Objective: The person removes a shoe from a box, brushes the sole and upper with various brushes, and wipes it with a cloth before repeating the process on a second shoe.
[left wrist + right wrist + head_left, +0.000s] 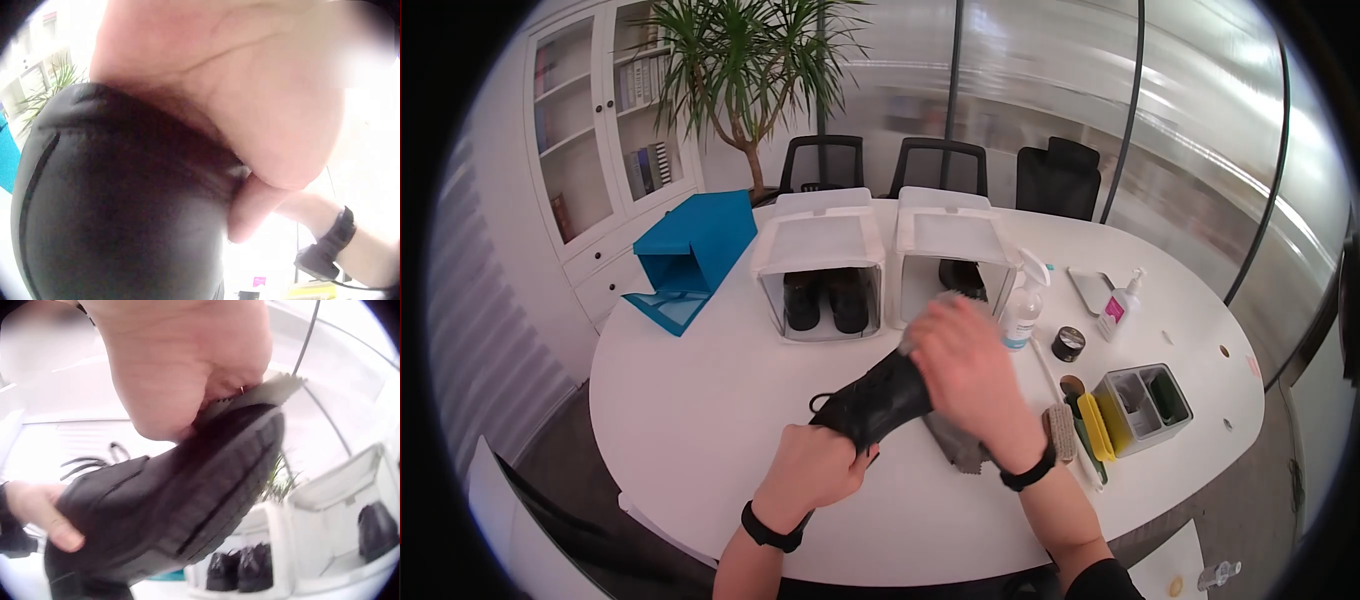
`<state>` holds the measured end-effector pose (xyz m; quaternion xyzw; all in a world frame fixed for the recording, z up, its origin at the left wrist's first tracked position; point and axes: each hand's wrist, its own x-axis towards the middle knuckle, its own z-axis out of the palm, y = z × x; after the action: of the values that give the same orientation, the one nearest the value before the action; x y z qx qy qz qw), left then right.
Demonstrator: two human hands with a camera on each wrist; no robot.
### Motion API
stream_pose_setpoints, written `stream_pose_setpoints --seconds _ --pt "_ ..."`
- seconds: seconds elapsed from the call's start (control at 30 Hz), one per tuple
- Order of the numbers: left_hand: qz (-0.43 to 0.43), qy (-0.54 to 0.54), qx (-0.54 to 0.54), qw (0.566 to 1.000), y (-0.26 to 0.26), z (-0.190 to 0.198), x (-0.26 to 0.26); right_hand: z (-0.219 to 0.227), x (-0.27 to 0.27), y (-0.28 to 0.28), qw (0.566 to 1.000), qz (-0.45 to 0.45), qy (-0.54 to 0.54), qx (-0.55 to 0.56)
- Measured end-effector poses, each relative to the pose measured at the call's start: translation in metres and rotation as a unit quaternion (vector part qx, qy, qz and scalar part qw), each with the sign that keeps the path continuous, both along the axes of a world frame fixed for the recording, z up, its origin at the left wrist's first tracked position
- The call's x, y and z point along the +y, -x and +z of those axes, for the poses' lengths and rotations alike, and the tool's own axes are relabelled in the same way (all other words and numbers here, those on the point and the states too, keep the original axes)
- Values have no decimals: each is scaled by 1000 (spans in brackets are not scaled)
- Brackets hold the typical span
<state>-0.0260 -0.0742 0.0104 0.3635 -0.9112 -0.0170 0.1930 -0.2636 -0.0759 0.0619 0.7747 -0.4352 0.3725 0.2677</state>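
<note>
A black lace-up shoe (878, 400) is held up over the table, its toe pointing away to the right. My left hand (812, 466) grips it at the heel end, by the collar; the left wrist view shows the black leather (125, 200) close up. In my right hand (968, 365) is a thin grey cloth (269, 391) with a zigzag edge, pressed over the shoe's toe. The ridged sole (219, 506) faces the boxes in the right wrist view. Most of the cloth is hidden under the palm.
Two white shoe boxes stand open at the back, the left one (820, 228) with a pair of black shoes (849, 302), the right one (948, 228) with one. A spray bottle (1022, 305), round jar (1068, 344), brushes (1060, 432) and divided caddy (1145, 425) are at right, a blue box (710, 230) at left.
</note>
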Motion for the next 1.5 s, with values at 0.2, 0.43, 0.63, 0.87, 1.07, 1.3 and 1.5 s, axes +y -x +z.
stream_pose_setpoints --seconds 0.2,0.43,0.63,0.87,1.07,1.3,1.5 --pt "58 28 -58 996 -8 -6 -7 -71 -8 -44 961 109 -150 -208" --pt "100 -24 -126 987 -7 -17 -22 -100 -20 -37 904 147 -307 -259" --pt "74 -71 -151 983 -12 -3 -16 -102 -28 -9 894 86 -416 -141" --pt "110 -147 -29 983 0 -3 -28 -99 -34 -1 887 -4 -441 -136" --pt "156 -581 383 701 18 -18 -52 -99 -14 -38 889 4 -393 -235" --pt "126 -632 563 518 30 5 -34 -85 7 -59 852 231 -318 -346" --pt "79 -551 631 540 14 3 -11 -43 -8 -19 816 124 -242 -510"
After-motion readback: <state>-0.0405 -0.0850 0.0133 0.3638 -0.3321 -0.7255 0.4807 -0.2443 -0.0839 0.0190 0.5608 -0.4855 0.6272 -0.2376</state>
